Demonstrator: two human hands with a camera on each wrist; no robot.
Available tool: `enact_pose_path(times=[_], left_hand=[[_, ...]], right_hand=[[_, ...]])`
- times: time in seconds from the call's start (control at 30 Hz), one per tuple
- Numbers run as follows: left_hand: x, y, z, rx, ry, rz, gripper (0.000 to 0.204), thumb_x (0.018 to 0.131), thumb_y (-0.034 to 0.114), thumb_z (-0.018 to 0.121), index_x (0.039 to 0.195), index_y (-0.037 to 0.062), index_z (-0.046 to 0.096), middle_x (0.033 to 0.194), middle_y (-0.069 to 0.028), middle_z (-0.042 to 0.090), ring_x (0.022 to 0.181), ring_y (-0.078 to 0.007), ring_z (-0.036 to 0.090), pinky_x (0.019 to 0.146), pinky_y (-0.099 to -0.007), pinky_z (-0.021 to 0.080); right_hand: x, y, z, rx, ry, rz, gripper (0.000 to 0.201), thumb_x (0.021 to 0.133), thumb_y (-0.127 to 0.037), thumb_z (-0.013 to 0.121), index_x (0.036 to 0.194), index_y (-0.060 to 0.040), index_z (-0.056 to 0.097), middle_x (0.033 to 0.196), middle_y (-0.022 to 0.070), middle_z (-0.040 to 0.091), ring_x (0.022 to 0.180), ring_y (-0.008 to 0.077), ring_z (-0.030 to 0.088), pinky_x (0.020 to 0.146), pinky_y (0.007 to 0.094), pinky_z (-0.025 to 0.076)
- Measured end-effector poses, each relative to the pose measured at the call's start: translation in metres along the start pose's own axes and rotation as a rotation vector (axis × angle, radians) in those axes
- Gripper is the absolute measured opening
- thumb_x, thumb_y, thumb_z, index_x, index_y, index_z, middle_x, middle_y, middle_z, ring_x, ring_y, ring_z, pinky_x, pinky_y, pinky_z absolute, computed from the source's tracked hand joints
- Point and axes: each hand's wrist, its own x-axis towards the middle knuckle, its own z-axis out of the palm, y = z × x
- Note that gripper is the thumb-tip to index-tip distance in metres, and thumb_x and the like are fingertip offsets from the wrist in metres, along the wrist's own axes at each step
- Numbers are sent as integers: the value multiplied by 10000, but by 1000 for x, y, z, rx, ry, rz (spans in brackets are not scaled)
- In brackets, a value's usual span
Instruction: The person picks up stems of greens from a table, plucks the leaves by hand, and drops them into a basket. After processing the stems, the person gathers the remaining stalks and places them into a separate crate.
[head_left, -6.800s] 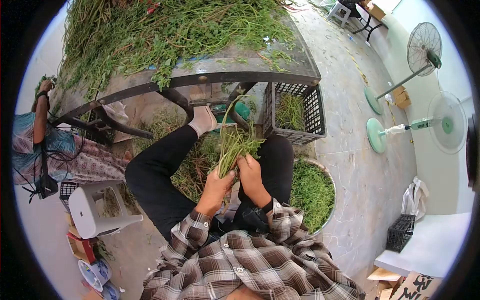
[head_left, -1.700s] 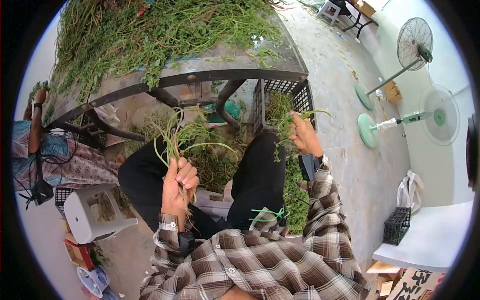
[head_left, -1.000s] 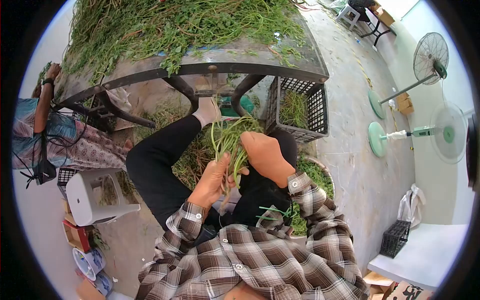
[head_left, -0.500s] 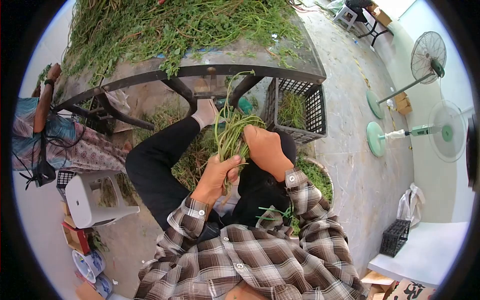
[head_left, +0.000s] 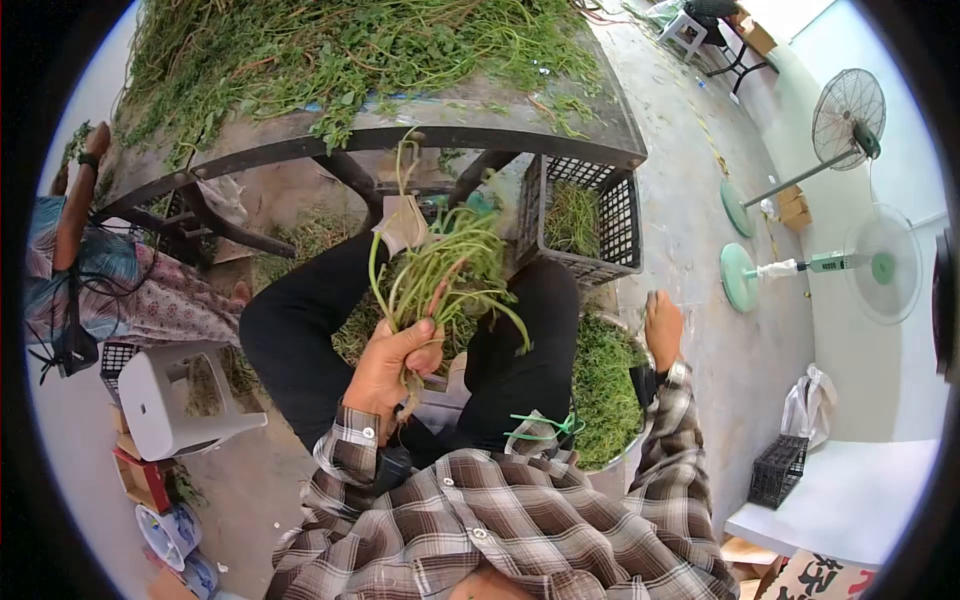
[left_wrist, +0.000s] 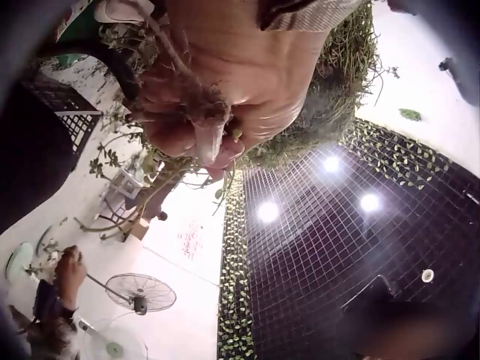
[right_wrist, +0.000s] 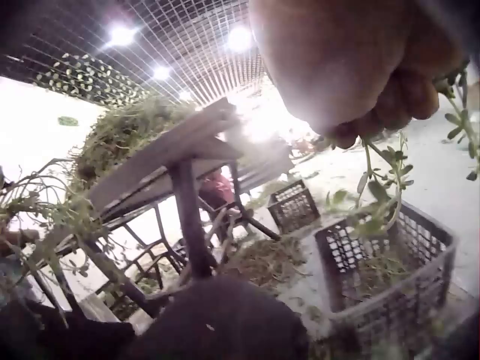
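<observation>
The left hand (head_left: pixel 388 368) grips a bunch of long green stems (head_left: pixel 455 262) near its lower ends, the tops fanning out above the fist. In the left wrist view, pale root ends (left_wrist: pixel 206 120) stick out of the curled left hand (left_wrist: pixel 247 67). Well apart from the bunch, the right hand (head_left: pixel 662 332) is raised beside the round basin of leafy greens (head_left: pixel 605 395). Seen from the right wrist, the right hand (right_wrist: pixel 352 67) has its fingers curled round leafy sprigs (right_wrist: pixel 386 169) that hang below it.
A table edge (head_left: pixel 400 137) lies ahead, with a large heap of greens (head_left: pixel 350 60) on top. Below its right corner stands a black crate (head_left: pixel 590 262) holding stems. A white stool (head_left: pixel 165 405) and another person (head_left: pixel 75 225) are at left; fans (head_left: pixel 848 115) stand at right.
The right hand has left the bunch and swung out to the right, over by the basin. The left hand, still gripping the stems, has shifted slightly left.
</observation>
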Motion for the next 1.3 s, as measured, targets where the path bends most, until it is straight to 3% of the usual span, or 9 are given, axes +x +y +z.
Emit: enact_pose_path(times=[0.2,0.27,0.4,0.47,0.67,0.77,0.9,1.0,1.3], left_hand=[[-1,0,-15,-65,-63,-13,205,883,226,553,821,31,547,492,67,356,429,-42,293,430,-219,240],[0,1,-24,-109,-171,-20,241,906,253,517,780,49,541,484,78,348,442,-42,293,418,-208,248],[0,-1,-25,-135,-232,5,269,926,268,481,760,61,524,482,81,350,457,-44,309,411,-204,262],[-2,-2,-19,-107,-198,-1,301,941,283,446,730,75,495,482,84,343,475,-47,320,422,-198,281],[-8,-7,-15,-68,-190,-26,294,928,289,467,712,91,455,480,80,313,468,-46,302,434,-199,269],[-10,-10,-18,-58,-204,-18,259,908,291,511,767,77,473,477,77,307,445,-40,290,420,-209,249],[-14,-5,-13,25,-247,-47,415,945,317,421,579,121,404,495,66,311,481,-61,291,433,-207,258],[-15,-3,-8,66,-214,-41,390,943,316,427,611,111,420,491,65,315,471,-62,290,433,-208,258],[-14,-8,1,74,-128,-62,244,925,283,479,835,56,482,484,67,335,428,-52,292,418,-211,257]], right_hand=[[-113,57,32,-11,-335,409,266,836,-250,523,948,-9,539,810,249,575,787,425,544,683,483,428],[-134,70,37,37,-521,248,316,794,-260,555,983,-7,563,901,262,585,861,410,556,740,467,436],[-89,46,34,162,-474,259,304,781,-229,565,972,5,596,953,249,586,904,395,555,787,443,432],[-45,-13,0,385,-289,149,279,810,-195,540,984,16,594,936,224,592,894,382,557,795,401,437],[38,-142,-56,850,-271,-83,253,825,-171,551,1004,2,590,964,123,598,913,271,553,815,322,423],[55,-189,-65,959,-284,-278,281,798,-180,593,1023,-11,589,1016,121,571,970,265,518,849,328,408],[64,-223,-66,913,-189,-451,335,769,-201,633,1044,-16,586,1053,132,547,1020,268,489,884,335,390],[64,-230,-57,925,-440,-552,452,740,-254,673,1097,-2,557,1048,149,544,1010,286,487,901,346,382],[54,-248,-47,1082,-660,-490,534,746,-230,672,1203,-10,503,1034,187,599,950,223,556,861,314,407]])
